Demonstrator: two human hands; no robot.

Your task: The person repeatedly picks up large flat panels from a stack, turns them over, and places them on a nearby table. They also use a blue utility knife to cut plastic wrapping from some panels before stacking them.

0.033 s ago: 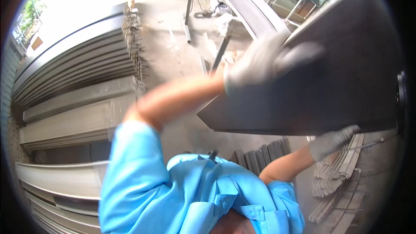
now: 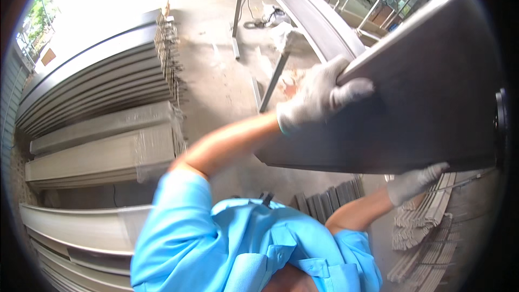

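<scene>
A broad dark grey metal panel (image 2: 421, 86) with a folded edge stands tilted at the right, in front of me. My left hand (image 2: 324, 94), in a pale grey work glove, is closed over its upper left edge. The thumb lies on the dark face, and the other fingers go round the edge, partly hidden. Lower down, my gloved right hand (image 2: 416, 185) grips the panel's near bottom edge, its fingers partly hidden against it. Behind my left hand, a long grey metal profile (image 2: 308, 8) rests on a stand (image 2: 275, 73).
Stacked long metal panels (image 2: 97, 75) fill the left side, with some wrapped bundles (image 2: 102, 151) below them. Angled metal strips (image 2: 421, 221) lie on the floor at lower right, and dark bars (image 2: 330, 197) sit near my body. A cable (image 2: 254, 23) lies on the floor by the stand.
My left hand has shifted slightly left and down, and its thumb now rests closer to the panel's edge. The panel's lower left corner has moved a little right and down. My right hand stays at the bottom edge.
</scene>
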